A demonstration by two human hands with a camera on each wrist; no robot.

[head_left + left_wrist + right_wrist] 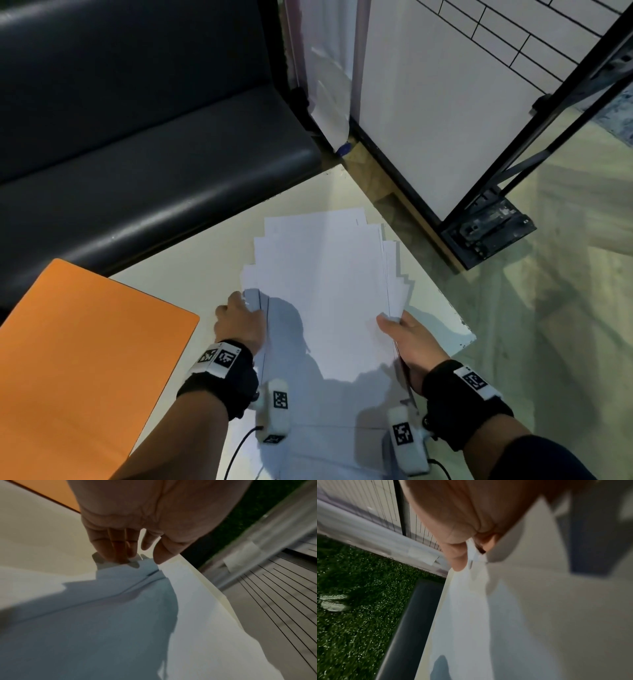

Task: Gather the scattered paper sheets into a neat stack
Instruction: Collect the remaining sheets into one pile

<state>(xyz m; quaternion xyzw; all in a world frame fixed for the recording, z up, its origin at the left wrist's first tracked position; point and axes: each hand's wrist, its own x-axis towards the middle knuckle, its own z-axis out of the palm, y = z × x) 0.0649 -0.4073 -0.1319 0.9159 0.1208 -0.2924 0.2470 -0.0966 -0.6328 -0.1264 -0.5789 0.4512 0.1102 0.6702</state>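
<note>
Several white paper sheets (325,274) lie fanned in a loose pile on the white table (205,253), near its far right corner. My left hand (251,303) is at the pile's left edge. In the left wrist view its fingers (118,553) reach down fairly straight onto the sheets' edge (197,615), which lifts a little at the tips, with the thumb apart. My right hand (394,320) grips the pile's right edge, thumb on top and fingers underneath. The right wrist view shows the thumb (458,561) pinching the paper (462,615).
An orange board (78,342) lies on the table at the left. A dark padded bench (137,154) runs behind the table. The table's right edge drops to the floor, where a black metal frame base (489,226) stands.
</note>
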